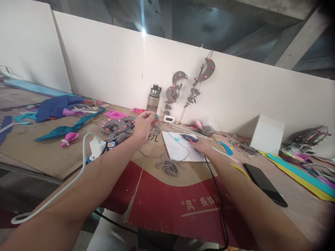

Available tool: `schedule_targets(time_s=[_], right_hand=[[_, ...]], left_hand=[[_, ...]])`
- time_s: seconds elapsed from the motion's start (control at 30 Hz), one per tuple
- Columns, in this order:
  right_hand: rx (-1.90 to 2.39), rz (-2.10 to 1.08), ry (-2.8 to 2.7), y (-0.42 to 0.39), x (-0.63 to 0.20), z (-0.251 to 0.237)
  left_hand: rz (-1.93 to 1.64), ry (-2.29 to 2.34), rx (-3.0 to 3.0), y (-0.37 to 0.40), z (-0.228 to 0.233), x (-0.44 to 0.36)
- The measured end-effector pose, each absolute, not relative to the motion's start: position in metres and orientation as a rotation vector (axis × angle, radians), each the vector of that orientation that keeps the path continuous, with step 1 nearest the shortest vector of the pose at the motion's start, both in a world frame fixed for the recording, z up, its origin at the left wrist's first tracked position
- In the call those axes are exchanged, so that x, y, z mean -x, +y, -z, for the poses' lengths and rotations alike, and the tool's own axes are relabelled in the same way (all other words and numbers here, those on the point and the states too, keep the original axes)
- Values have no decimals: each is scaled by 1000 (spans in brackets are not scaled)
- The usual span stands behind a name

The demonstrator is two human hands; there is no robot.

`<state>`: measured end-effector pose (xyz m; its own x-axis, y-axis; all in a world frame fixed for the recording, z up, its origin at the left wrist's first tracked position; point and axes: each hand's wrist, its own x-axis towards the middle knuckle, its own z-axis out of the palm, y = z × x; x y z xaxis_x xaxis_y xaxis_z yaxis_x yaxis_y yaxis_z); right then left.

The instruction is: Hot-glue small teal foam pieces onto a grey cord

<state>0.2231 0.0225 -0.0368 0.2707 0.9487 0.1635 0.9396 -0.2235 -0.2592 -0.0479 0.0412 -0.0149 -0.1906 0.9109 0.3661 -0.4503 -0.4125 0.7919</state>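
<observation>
My left hand [144,126] is raised above the cardboard, thumb and fingers pinched on a small teal piece [156,116]. A grey cord seems to hang below it. My right hand [202,146] is closed around a dark blue glue gun [187,137] with a black cable [216,184]. The gun is over a white board [174,152], where a small teal star [177,139] lies. In front of the board sits a coil of grey cord [169,168], one strand running across the board. Left of my left hand are grey crescent shapes with pink and orange dots [115,126].
A water bottle [153,98] and a small digital timer [169,119] stand by the white panel [110,59]. Grey moon hangings [205,71] lean there. A white charger [97,146] is at left, a phone [265,184] at right. Blue cloth [56,108] lies far left.
</observation>
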Motion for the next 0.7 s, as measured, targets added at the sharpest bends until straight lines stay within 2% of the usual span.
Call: schedule_targets(time_s=[0.23, 0.3, 0.5, 0.7], right_hand=[[2236, -158, -1487, 19, -223, 37], [2082, -210, -1443, 17, -220, 41], [1235, -518, -1344, 0, -186, 43], [1015, -631, -1504, -34, -149, 30]], left_hand=[[-1670, 694, -1049, 40, 21, 42], [-1635, 709, -1050, 40, 24, 41], [-1617, 768, -1178, 44, 36, 41], [-1613, 827, -1221, 42, 40, 36]])
